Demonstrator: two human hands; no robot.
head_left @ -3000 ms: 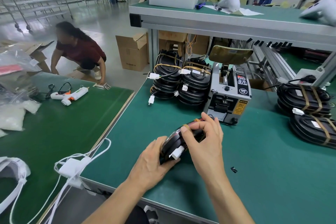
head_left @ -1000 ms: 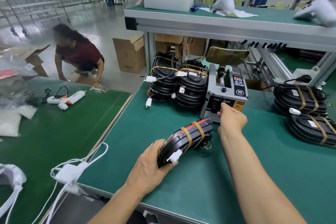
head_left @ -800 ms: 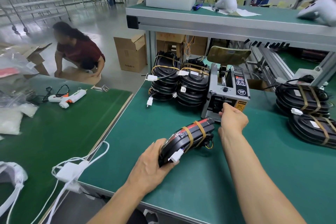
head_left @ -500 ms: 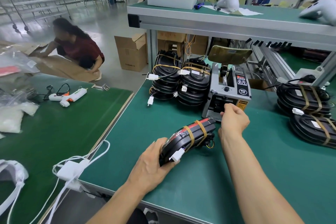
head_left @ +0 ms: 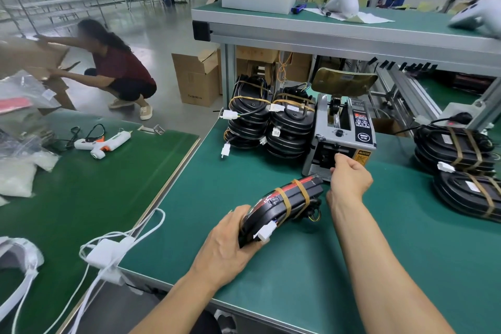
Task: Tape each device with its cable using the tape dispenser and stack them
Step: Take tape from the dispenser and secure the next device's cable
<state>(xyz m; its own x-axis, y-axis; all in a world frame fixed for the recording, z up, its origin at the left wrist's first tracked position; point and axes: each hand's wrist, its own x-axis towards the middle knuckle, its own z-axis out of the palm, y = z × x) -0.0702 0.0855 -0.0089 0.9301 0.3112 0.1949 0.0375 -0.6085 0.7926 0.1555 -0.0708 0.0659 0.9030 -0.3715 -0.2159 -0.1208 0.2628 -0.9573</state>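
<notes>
My left hand [head_left: 230, 245] grips the near end of a black device [head_left: 284, 202] with a red edge, tilted on edge on the green table [head_left: 352, 266]. Two brown tape bands wrap it and its cable; a white connector [head_left: 263, 233] sticks out by my thumb. My right hand [head_left: 349, 177] is at the mouth of the grey tape dispenser [head_left: 341, 138], fingers curled and pinching at the tape outlet. The tape piece itself is hard to make out.
Two stacks of taped black devices [head_left: 271, 119] stand left of the dispenser; more black devices [head_left: 461, 168] lie at the right. A raised shelf [head_left: 339, 32] overhangs the back. A second green table [head_left: 81, 184] at left carries a glue gun [head_left: 108, 141], bags and white cables. A person [head_left: 116, 70] crouches on the floor.
My right hand left the device and reached to the dispenser's outlet, where it has stayed with small shifts. My left hand kept holding the device. The crouching person lifted cardboard.
</notes>
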